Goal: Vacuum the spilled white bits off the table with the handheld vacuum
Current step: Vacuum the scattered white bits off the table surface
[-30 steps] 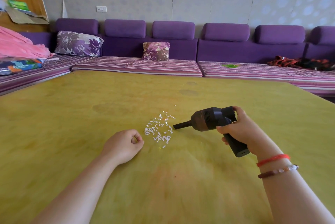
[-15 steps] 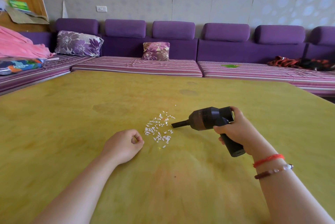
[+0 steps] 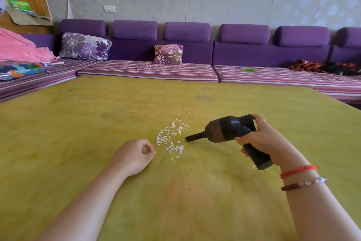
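A patch of small white bits (image 3: 171, 139) lies scattered on the yellow-green table (image 3: 78, 123), near its middle. My right hand (image 3: 261, 139) grips the handle of a black handheld vacuum (image 3: 226, 131); its narrow nozzle points left and its tip sits at the right edge of the bits, low over the table. My left hand (image 3: 132, 155) rests on the table as a loose fist, just left of the bits, holding nothing.
A purple sofa (image 3: 175, 53) with striped seat cushions runs along the table's far and left sides. Two flowered pillows (image 3: 84, 46) lie on it, a pink cloth (image 3: 21, 47) at the left, dark clothing (image 3: 324, 67) at the right.
My right hand has carried the vacuum a little leftwards, bringing the nozzle tip to the edge of the white bits. The left hand has stayed still.
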Tool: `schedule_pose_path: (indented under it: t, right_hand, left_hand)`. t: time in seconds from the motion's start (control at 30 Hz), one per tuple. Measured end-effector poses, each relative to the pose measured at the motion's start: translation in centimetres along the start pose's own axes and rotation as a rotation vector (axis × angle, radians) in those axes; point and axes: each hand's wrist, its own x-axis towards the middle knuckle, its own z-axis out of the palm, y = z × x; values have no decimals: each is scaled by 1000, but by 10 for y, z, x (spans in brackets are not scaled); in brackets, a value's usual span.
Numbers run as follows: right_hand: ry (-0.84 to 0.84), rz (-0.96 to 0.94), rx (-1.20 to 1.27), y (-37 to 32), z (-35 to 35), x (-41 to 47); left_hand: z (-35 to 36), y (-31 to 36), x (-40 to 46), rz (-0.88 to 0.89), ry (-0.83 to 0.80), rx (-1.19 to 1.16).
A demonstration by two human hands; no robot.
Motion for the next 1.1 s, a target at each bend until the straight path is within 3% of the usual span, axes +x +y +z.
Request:
schedule_pose_path:
  t: [1.1]
  right_hand:
    - [-48,-48,-12,-3,9,-1]
  left_hand:
    - [-1,2,0,7,-6,-14]
